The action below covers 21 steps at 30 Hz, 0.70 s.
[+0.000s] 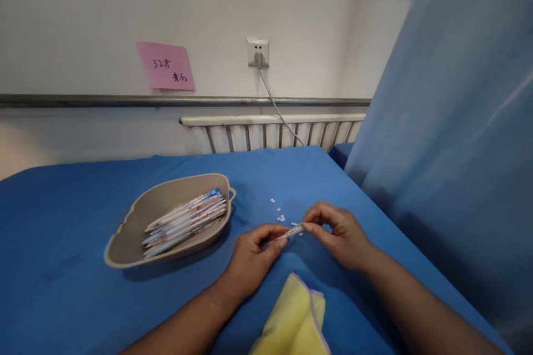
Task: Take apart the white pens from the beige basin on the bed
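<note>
A slim whitish pen [295, 231] with reddish printing is stretched between my two hands, just above the blue sheet. My left hand [255, 252] is closed round its left part, hiding that end. At the other end, my right hand [339, 234] pinches the tip between thumb and fingers. Small white scraps [282, 218] lie scattered on the sheet beyond and beneath the pen. To the left stands a beige basin [137, 222] with a bundle of similar slim pens [187, 222], mostly white with red marks, some blue.
A yellow cloth [291, 316] with a purple edge lies in front of my hands on the blue-covered bed [75, 299]. Behind run a bed rail [270, 120] and a cord [277, 105] from a wall socket [257, 53]. A blue curtain [458, 122] hangs on the right.
</note>
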Tool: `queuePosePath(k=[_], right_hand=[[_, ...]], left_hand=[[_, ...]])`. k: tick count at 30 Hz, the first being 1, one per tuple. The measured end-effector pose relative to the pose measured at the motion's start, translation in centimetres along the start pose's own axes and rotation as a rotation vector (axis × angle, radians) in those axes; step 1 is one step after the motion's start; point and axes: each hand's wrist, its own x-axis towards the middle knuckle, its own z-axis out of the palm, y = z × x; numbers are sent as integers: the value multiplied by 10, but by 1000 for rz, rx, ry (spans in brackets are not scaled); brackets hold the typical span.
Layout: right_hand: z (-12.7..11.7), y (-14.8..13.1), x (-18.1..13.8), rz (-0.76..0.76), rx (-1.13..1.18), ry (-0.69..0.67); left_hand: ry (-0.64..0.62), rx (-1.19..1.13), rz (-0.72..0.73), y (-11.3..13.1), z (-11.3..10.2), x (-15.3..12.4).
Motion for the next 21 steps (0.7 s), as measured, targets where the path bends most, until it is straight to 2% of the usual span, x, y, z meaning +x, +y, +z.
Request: queuePosePath(k=[12,17,21], right_hand=[[7,9,0,80,129,43],[13,3,2,237,458,102],[15,-6,2,226,586,183]], left_hand=[[-16,-160,-66,3,1,0],[-28,-230,-99,6,2,1],[-29,-286,-133,11,3,1]])
